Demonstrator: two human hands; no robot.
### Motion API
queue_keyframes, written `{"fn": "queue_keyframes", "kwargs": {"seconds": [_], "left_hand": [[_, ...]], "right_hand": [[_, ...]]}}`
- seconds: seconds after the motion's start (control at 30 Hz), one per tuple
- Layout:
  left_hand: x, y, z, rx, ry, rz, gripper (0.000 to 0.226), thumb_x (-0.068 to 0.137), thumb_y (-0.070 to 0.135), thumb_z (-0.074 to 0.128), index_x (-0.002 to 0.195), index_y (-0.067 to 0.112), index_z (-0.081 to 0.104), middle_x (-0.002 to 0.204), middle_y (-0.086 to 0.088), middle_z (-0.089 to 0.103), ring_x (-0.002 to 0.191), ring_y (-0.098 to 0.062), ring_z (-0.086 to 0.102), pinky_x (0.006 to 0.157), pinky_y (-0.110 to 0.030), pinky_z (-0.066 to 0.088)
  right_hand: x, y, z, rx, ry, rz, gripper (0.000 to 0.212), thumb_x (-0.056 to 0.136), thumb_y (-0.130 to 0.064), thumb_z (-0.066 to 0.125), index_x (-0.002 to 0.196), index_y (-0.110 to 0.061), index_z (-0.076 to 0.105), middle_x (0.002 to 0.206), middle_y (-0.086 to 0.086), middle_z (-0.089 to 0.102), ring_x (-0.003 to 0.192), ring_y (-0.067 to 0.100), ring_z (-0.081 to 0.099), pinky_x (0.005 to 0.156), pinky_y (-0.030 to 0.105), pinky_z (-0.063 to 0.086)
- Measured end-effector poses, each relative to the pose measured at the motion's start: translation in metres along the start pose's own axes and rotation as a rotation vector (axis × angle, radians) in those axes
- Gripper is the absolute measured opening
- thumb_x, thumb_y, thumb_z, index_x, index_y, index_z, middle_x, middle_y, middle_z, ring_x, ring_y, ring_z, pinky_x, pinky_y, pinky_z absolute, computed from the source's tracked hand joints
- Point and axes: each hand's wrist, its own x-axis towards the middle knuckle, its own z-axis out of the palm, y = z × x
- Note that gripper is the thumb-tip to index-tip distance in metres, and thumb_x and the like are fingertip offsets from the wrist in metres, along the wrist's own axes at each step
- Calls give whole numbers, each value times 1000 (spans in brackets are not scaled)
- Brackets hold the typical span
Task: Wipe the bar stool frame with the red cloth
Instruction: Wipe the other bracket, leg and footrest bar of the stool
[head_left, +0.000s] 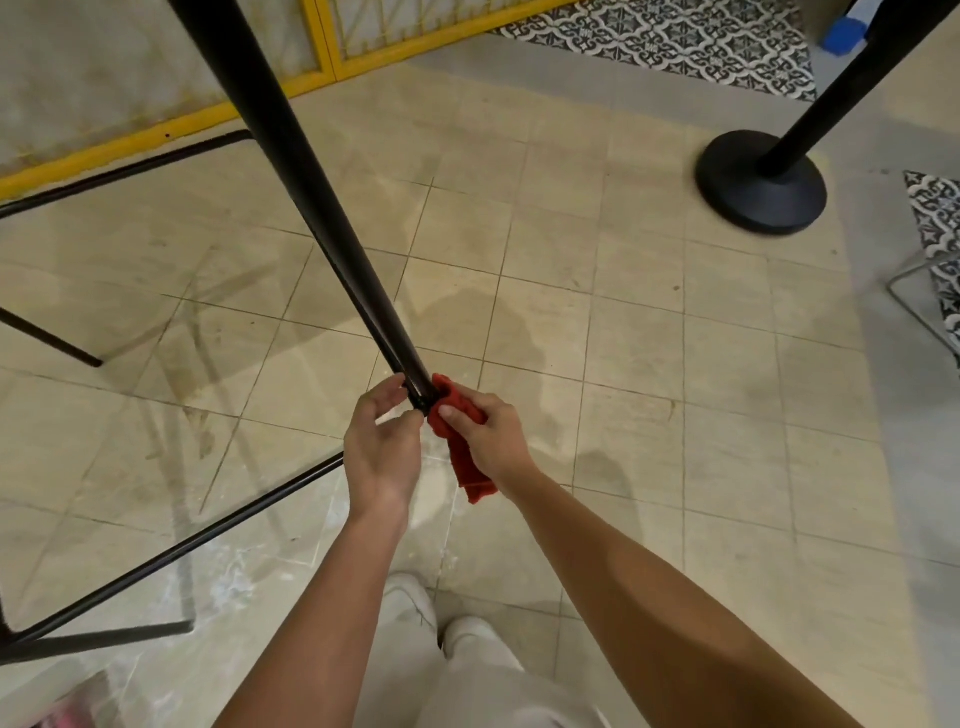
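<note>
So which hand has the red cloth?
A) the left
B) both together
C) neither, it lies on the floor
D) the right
D: the right hand grips the cloth against the stool leg, while the left hand holds the leg with no cloth in it.

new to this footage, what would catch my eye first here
The red cloth, gripped by the right hand against the lower end of a long black stool leg, stands out at centre. The left hand holds that same end from the other side. A black post on a round base stands at upper right.
</note>
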Motion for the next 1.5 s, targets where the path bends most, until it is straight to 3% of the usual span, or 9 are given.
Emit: {"fn": "queue_keyframes", "kwargs": {"seconds": [0.2, 0.47, 0.67, 0.8, 0.93, 1.03, 1.23, 1.4, 1.5], "left_hand": [[6, -4, 7, 34, -36, 34, 28, 88, 12, 57, 111, 27, 61, 97, 24, 63, 96, -1, 61, 97, -32, 48], [9, -11, 7, -29, -19, 69, 28, 89, 7, 58, 110, 24, 66, 103, 12, 69, 97, -2, 62, 90, -22, 46], [11, -18, 7, -53, -29, 73, 32, 88, 6, 59, 112, 26, 64, 105, 13, 68, 101, -6, 62, 86, -21, 46], [11, -17, 8, 26, 117, 124, 20, 88, 11, 59, 96, 30, 61, 89, 11, 64, 85, -12, 64, 67, -12, 46], [15, -24, 5, 128, 243, 124, 16, 85, 10, 57, 94, 22, 62, 79, 9, 60, 78, -23, 67, 72, -24, 49], [14, -27, 4, 151, 219, 116, 20, 84, 9, 57, 94, 24, 65, 80, 8, 62, 76, -18, 65, 75, -23, 51], [2, -29, 4, 247, 92, 189, 15, 84, 6, 60, 91, 17, 66, 77, 11, 61, 69, 2, 56, 62, -1, 41], [4, -43, -2, 367, -32, 195, 21, 85, 7, 60, 100, 21, 68, 89, 12, 65, 81, 2, 59, 69, -3, 44], [10, -52, -3, 444, -101, 171, 27, 87, 10, 60, 110, 23, 66, 105, 13, 65, 95, -1, 57, 73, -3, 39]], "right_hand": [[11, 7, -3, -250, -23, -9, 35, 89, -27, 61, 123, -32, 59, 102, 5, 52, 95, 20, 54, 92, 35, 46], [15, 16, 1, -132, 25, -128, 36, 82, -21, 69, 117, -29, 65, 92, -6, 48, 96, 19, 55, 93, 40, 47], [27, 23, -4, -388, -22, -70, 40, 82, -29, 68, 122, -27, 62, 95, -2, 50, 89, 15, 51, 86, 38, 49], [20, 23, -3, -264, 22, -148, 38, 82, -27, 68, 120, -26, 63, 93, -2, 51, 90, 15, 52, 87, 33, 47], [15, 22, 1, -152, 48, -187, 38, 82, -22, 69, 119, -23, 64, 96, 2, 51, 95, 17, 53, 89, 29, 46], [18, 23, 2, -203, 27, -146, 39, 82, -24, 69, 120, -26, 63, 96, 1, 50, 93, 15, 52, 87, 28, 45], [18, 20, -6, -252, 18, -151, 38, 82, -26, 69, 120, -27, 63, 92, -4, 50, 90, 13, 52, 84, 27, 46], [19, 24, -2, -131, 21, -171, 38, 79, -22, 71, 117, -23, 65, 90, -5, 50, 91, 17, 57, 89, 34, 49], [25, 33, -3, -274, 0, -143, 39, 82, -26, 68, 121, -25, 63, 93, -1, 50, 89, 16, 53, 82, 29, 47]]}}
